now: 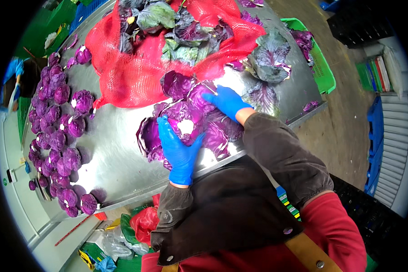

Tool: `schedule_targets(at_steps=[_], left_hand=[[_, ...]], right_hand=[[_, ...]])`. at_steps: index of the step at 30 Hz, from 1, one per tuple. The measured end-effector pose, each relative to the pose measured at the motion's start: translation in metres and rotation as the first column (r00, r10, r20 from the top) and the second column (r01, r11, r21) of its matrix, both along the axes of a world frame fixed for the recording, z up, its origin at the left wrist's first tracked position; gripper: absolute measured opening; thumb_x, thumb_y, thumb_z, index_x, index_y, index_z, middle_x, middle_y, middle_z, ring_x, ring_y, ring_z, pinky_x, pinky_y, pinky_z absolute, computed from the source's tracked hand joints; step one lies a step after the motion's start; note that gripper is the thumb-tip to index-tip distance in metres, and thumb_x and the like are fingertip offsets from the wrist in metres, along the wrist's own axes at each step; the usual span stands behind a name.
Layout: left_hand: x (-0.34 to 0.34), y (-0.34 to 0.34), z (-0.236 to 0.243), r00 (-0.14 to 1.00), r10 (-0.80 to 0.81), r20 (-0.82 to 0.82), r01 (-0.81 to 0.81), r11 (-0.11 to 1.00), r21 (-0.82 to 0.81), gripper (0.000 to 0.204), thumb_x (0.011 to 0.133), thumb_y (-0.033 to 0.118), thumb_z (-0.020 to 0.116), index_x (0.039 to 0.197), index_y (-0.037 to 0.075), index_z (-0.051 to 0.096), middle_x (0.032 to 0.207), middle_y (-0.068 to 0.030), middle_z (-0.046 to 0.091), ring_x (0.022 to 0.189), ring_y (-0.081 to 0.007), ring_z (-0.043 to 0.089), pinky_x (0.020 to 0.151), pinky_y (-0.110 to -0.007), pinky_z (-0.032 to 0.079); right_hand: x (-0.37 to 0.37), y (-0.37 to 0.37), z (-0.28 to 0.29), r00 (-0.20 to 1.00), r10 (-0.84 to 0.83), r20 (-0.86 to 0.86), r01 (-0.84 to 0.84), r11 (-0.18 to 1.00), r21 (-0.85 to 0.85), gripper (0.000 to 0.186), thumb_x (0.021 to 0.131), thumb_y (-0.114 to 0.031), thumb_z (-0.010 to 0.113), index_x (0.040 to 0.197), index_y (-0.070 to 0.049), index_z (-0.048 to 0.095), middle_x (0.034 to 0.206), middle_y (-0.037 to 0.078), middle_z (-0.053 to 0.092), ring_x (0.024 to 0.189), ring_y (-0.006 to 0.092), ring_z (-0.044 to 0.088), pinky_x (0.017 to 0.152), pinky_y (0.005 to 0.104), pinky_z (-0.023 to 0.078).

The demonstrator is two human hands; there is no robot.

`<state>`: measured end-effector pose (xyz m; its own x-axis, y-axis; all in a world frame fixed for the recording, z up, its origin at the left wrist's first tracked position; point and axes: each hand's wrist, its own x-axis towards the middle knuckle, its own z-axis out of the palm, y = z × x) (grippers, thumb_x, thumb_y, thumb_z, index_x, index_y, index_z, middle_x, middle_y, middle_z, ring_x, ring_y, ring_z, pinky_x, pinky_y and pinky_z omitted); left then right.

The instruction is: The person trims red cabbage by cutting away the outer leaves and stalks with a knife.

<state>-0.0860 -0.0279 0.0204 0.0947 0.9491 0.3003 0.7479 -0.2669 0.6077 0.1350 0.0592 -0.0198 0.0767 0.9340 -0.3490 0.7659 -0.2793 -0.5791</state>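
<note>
A red cabbage head (196, 127) with a pale cut stem facing up sits near the front edge of the metal table. My left hand (179, 152), in a blue glove, holds it from the near left side, thumb and fingers around it. Just beyond, my right hand (230, 102), also gloved in blue, is closed at a purple leaf (199, 97). A thin, light sliver shows by its fingertips, too small to name. Loose purple leaves (215, 136) lie around and under both hands.
A red mesh sack (127, 86) with dark outer leaves (156, 17) spreads across the far table. Many small cabbage heads (56, 118) cover the left side. Large green-purple leaves (269, 56) lie at right, beside a green crate (324, 75) beyond the table (109, 149).
</note>
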Motion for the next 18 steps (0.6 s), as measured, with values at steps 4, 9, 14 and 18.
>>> schedule_targets(at_steps=[4, 9, 14, 18], left_hand=[[-0.023, -0.006, 0.000, 0.970, 0.015, 0.243, 0.020, 0.990, -0.140, 0.119, 0.059, 0.031, 0.093, 0.150, -0.003, 0.024, 0.152, -0.0232, 0.031, 0.140, -0.0365, 0.035, 0.114, -0.044, 0.030], [-0.046, 0.005, 0.000, 0.962, -0.080, 0.262, 0.137, 0.968, -0.208, 0.118, 0.057, 0.029, 0.093, 0.150, 0.002, 0.026, 0.152, -0.0177, 0.035, 0.138, -0.0315, 0.039, 0.113, -0.040, 0.034], [-0.036, 0.042, 0.036, 0.912, -0.344, 0.224, 0.399, 0.873, -0.281, 0.117, 0.056, 0.024, 0.093, 0.150, 0.004, 0.026, 0.151, -0.0171, 0.037, 0.137, -0.0310, 0.041, 0.113, -0.039, 0.036], [-0.037, 0.044, 0.029, 0.919, -0.312, 0.243, 0.382, 0.859, -0.342, 0.120, 0.055, 0.021, 0.094, 0.152, 0.006, 0.025, 0.151, -0.0160, 0.037, 0.138, -0.0295, 0.041, 0.113, -0.039, 0.036]], right_hand=[[0.003, -0.007, -0.003, 0.973, -0.087, -0.212, 0.091, 0.996, 0.009, 0.077, 0.075, -0.061, 0.073, 0.118, 0.002, 0.058, 0.110, 0.027, 0.063, 0.104, 0.0428, 0.061, 0.089, 0.0483, 0.048], [-0.002, -0.021, 0.069, 0.991, -0.054, 0.121, 0.026, 0.975, 0.220, 0.070, 0.081, -0.047, 0.072, 0.134, -0.007, 0.048, 0.120, 0.023, 0.061, 0.096, 0.0381, 0.065, 0.085, 0.0463, 0.051], [-0.050, -0.045, 0.107, 0.935, 0.318, -0.158, -0.244, 0.899, 0.363, 0.066, 0.086, -0.047, 0.066, 0.141, -0.019, 0.044, 0.123, 0.018, 0.060, 0.091, 0.0389, 0.066, 0.078, 0.0472, 0.053], [-0.055, -0.018, 0.109, 0.932, 0.358, -0.052, -0.340, 0.917, 0.210, 0.053, 0.091, -0.049, 0.059, 0.133, -0.018, 0.052, 0.110, 0.019, 0.066, 0.091, 0.0378, 0.066, 0.075, 0.0474, 0.052]])
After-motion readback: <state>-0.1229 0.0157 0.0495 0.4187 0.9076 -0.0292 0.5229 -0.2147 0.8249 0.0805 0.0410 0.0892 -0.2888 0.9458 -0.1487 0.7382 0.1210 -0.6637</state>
